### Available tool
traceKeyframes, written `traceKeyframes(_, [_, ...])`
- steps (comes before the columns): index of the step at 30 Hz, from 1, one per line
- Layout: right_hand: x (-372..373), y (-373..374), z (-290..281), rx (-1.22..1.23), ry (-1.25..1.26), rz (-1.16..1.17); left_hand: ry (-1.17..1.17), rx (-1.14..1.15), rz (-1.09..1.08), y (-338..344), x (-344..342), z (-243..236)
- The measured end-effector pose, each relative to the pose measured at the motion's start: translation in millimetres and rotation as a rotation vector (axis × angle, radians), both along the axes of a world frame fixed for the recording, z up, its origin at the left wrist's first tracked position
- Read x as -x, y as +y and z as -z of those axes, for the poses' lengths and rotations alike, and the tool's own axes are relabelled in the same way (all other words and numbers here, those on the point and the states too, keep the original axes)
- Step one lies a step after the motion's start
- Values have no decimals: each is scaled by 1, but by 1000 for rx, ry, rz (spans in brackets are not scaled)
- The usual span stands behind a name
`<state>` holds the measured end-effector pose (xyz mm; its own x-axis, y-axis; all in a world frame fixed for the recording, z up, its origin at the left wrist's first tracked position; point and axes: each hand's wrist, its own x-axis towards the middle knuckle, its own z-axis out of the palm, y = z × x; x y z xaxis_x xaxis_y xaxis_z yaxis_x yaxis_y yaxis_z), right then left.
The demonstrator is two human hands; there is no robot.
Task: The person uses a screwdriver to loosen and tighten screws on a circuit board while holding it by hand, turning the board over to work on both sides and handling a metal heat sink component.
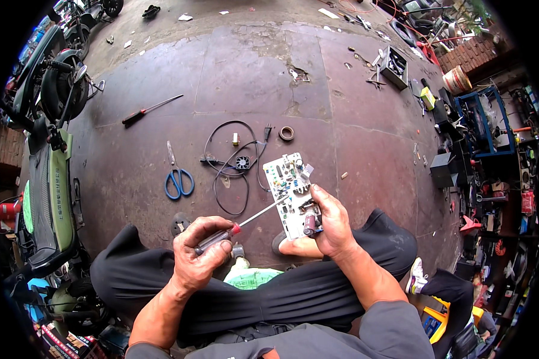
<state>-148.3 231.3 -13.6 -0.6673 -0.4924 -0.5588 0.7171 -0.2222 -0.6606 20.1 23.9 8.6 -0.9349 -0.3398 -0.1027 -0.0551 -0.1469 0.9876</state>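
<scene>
My left hand [203, 248] is closed round the clear handle of a screwdriver [254, 216] with a red collar. Its long shaft slants up to the right, and the tip meets or lies just over the left part of a white circuit board [288, 206]. By its right edge the board is gripped in my right hand [332, 221], thumb on top. Small components crowd the board, among them a dark brown cylindrical capacitor [309, 224] near the lower right corner. Whether the tip presses on a part is too small to tell.
On the floor lie blue-handled scissors [179, 182], a black power cable [206, 143], a small fan [242, 163], a tape roll [286, 133] and another screwdriver [153, 110]. A scooter [57, 185] stands at left. Cluttered shelves [509, 197] line the right; a person's shoe [415, 276] is nearby.
</scene>
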Motion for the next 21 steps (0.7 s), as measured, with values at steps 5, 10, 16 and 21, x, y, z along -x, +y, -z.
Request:
traceKeyframes(5, [0,2,1,-49,63,-19,10,11,10,1,0,-2])
traceKeyframes(10, [0,1,-3,-93,114,-43,22,67,21,0,0,-4])
traceKeyframes(16, [0,1,-2,-109,131,-47,26,66,19,1,1,-4])
traceKeyframes(21, [-4,-7,-10,-113,118,-32,15,63,7,0,2,-2])
